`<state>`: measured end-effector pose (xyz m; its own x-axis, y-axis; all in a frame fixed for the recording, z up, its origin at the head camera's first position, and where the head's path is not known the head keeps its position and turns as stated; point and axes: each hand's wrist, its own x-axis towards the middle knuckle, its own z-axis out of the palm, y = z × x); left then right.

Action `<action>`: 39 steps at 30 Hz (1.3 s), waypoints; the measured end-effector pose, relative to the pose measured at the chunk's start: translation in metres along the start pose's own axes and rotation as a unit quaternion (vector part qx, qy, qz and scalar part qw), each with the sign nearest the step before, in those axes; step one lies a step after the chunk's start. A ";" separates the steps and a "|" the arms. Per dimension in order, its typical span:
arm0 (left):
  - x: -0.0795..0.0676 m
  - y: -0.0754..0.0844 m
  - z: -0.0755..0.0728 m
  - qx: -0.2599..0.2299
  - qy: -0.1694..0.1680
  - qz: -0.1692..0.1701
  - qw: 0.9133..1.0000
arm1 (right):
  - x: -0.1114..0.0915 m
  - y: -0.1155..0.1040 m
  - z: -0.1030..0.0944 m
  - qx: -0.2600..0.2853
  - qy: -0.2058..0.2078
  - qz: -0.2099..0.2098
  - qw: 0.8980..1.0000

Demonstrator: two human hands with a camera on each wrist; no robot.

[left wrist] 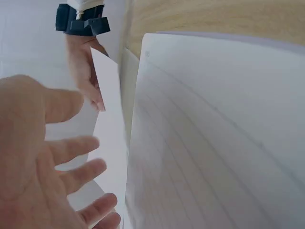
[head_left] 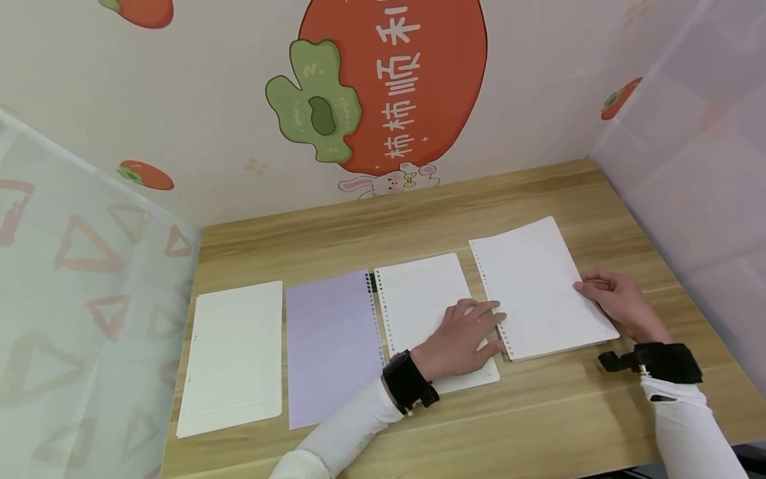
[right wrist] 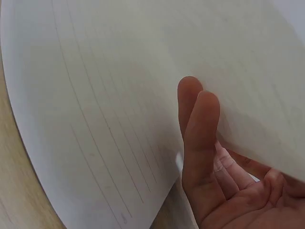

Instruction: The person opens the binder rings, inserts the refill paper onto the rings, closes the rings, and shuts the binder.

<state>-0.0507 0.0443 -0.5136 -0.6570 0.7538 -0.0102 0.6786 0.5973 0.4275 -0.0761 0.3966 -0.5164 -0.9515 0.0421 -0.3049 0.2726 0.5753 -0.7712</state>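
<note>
At the right of the table in the head view is a white stack of punched loose-leaf paper (head_left: 532,286), holes along its left side. My right hand (head_left: 625,303) pinches its right edge, thumb on top. In the right wrist view, my right fingers (right wrist: 202,124) reach under the raised paper, and a lined sheet (right wrist: 90,114) curves away beside them. My left hand (head_left: 463,339) is spread over a lined punched pad (head_left: 419,299), fingertips at the stack's holed edge. The left wrist view shows these left fingers (left wrist: 78,174) extended, holding nothing.
A lilac punched cover (head_left: 329,346) lies left of the lined pad, with a dark binder strip (head_left: 374,283) between them. Farther left is a lined off-white sheet stack (head_left: 236,359). Printed panels border the wooden table (head_left: 419,439) at the back and both sides.
</note>
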 end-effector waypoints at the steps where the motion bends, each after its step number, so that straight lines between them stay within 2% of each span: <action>1: 0.000 -0.003 -0.001 -0.020 0.012 -0.005 1.000 | -0.001 0.000 0.001 0.015 -0.001 0.002 1.000; 3: 0.001 -0.007 -0.002 -0.076 0.030 -0.023 0.996 | -0.002 -0.001 0.003 0.047 -0.006 0.008 0.999; 5: 0.001 -0.012 -0.004 -0.145 0.047 -0.046 0.987 | -0.004 -0.003 0.005 0.082 -0.015 0.013 0.996; 6: 0.001 -0.014 -0.005 -0.181 0.053 -0.057 0.980 | -0.006 -0.004 0.006 0.095 -0.017 0.015 0.995; 8: 0.001 -0.017 -0.007 -0.260 0.065 -0.085 0.960 | -0.009 -0.007 0.008 0.116 -0.024 0.012 0.993; 11: 0.001 -0.022 -0.009 -0.365 0.083 -0.123 0.919 | -0.013 -0.013 0.011 0.156 -0.042 0.012 0.987; 14: 0.003 -0.026 -0.011 -0.441 0.097 -0.155 0.879 | -0.017 -0.018 0.014 0.219 -0.066 0.012 0.974; 17: 0.003 -0.031 -0.013 -0.526 0.100 -0.182 0.825 | -0.019 -0.024 0.021 0.268 -0.085 0.014 0.960; 20: 0.001 -0.037 -0.015 -0.607 0.095 -0.202 0.762 | -0.020 -0.030 0.034 0.292 -0.105 0.014 0.951; 21: 0.001 -0.039 -0.016 -0.625 0.094 -0.207 0.747 | -0.020 -0.033 0.039 0.298 -0.112 0.014 0.948; 22: 0.000 -0.041 -0.017 -0.634 0.093 -0.214 0.737 | -0.019 -0.034 0.044 0.301 -0.119 0.014 0.946; 24: -0.003 -0.044 -0.018 -0.639 0.092 -0.221 0.731 | -0.020 -0.038 0.053 0.305 -0.127 0.011 0.944; 26: -0.008 -0.049 -0.019 -0.634 0.097 -0.228 0.733 | -0.019 -0.042 0.063 0.300 -0.131 0.004 0.945; 30: -0.022 -0.058 -0.022 -0.624 0.111 -0.236 0.737 | -0.019 -0.050 0.077 0.264 -0.136 -0.014 0.955; 34: -0.035 -0.065 -0.024 -0.610 0.117 -0.243 0.745 | -0.019 -0.056 0.085 0.241 -0.158 -0.020 0.957; 39: -0.051 -0.069 -0.027 -0.591 0.112 -0.250 0.759 | -0.019 -0.068 0.092 0.216 -0.176 -0.006 0.960</action>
<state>-0.0729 -0.0427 -0.5177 -0.8642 0.3699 -0.3411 -0.3552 0.0317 0.9342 -0.0636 0.2815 -0.5102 -0.8686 -0.2853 -0.4052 0.3672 0.1788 -0.9128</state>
